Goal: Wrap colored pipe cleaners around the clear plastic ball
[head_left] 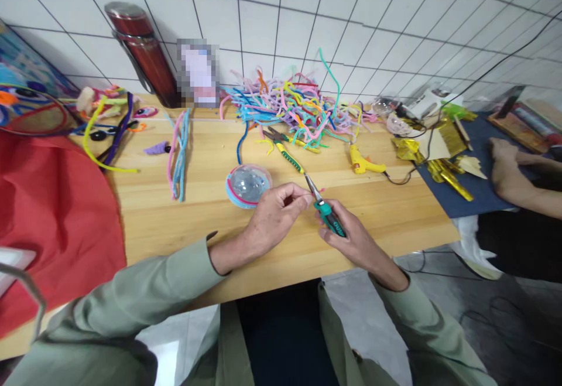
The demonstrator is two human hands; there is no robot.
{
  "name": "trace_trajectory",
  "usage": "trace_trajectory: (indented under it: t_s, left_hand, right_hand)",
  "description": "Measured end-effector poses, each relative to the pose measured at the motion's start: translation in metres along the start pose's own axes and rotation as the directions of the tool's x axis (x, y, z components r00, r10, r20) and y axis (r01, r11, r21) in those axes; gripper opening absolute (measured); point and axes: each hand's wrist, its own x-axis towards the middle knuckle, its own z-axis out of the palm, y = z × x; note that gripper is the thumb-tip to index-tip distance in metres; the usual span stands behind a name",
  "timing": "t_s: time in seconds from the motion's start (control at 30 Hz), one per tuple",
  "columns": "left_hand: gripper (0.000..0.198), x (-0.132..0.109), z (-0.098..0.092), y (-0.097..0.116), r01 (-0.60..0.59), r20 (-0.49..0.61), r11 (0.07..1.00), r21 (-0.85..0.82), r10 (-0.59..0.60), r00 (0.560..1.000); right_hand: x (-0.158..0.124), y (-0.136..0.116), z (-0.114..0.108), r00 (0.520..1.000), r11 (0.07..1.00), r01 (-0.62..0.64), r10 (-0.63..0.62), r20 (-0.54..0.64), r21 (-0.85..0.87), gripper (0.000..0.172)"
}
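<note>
My right hand (357, 238) is wrapped round the teal and black handles of needle-nose pliers (330, 216), whose jaws point up and away to the left. Thumb and fingertips of my left hand (276, 213) are pinched together beside the jaws. What they hold is mostly hidden; a small pink bit shows just past the jaws. Left of the pliers, beyond my left hand, sits a clear plastic dome (249, 183) ringed with light blue and pink pipe cleaner. A dark blue pipe cleaner (240, 144) reaches from behind it toward the pile.
A heap of coloured pipe cleaners (294, 105) lies along the tiled wall, with yellow-green pliers (287, 156) before it. A yellow glue gun (364, 160) rests at right, its cord trailing. At left stand a red thermos (147, 52) and red cloth (65, 210). Another person's arm (522, 181) is far right.
</note>
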Motion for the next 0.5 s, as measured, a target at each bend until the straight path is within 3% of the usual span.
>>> trace_trajectory:
  t_s: [0.13, 0.3, 0.4, 0.5]
  left_hand:
    - [0.019, 0.000, 0.001, -0.003, -0.021, 0.019, 0.999, 0.025, 0.021, 1.000]
    - [0.020, -0.001, 0.003, -0.003, -0.031, 0.027, 0.999, 0.035, 0.030, 0.999]
    - [0.021, 0.000, 0.004, -0.004, -0.018, 0.037, 1.000, 0.021, 0.017, 0.999]
    - [0.022, 0.003, 0.006, -0.007, 0.005, 0.048, 1.000, 0.003, -0.006, 0.999]
  right_hand:
    - [0.000, 0.002, 0.003, 0.997, 0.987, 0.029, -0.039, -0.060, -0.158, 0.016]
    - [0.003, 0.010, 0.006, 0.982, 0.961, 0.076, -0.119, -0.149, -0.265, 0.016]
    - [0.003, 0.011, 0.004, 0.987, 0.977, 0.058, -0.087, -0.135, -0.206, 0.014]
    - [0.002, 0.009, -0.001, 1.000, 1.000, 0.017, -0.016, -0.024, 0.012, 0.011]
